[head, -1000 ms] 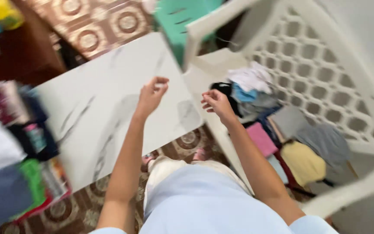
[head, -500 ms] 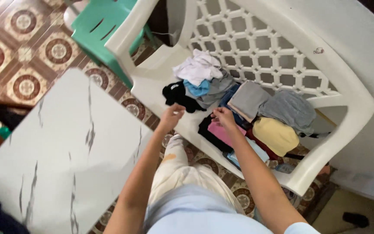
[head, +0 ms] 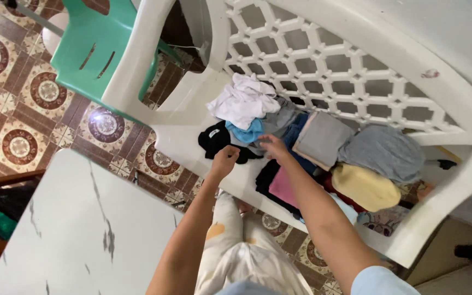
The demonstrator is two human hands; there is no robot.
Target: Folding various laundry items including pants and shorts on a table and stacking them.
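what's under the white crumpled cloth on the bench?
Beneath the white crumpled cloth, a light blue garment and a grey garment stick out. How far they run, or anything deeper in the pile on the white plastic bench, is covered.

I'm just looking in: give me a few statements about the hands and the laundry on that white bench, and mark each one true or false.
1. The left hand reaches the black garment on the white plastic lattice-backed bench. True.
2. The right hand is down on the white marble-patterned table. False: it is over the clothes on the bench, by the blue cloth.
3. A crumpled white garment tops the pile. True.
4. The green plastic chair carries folded clothes. False: no clothes show on it.
5. The yellow garment lies beside a grey one. True.
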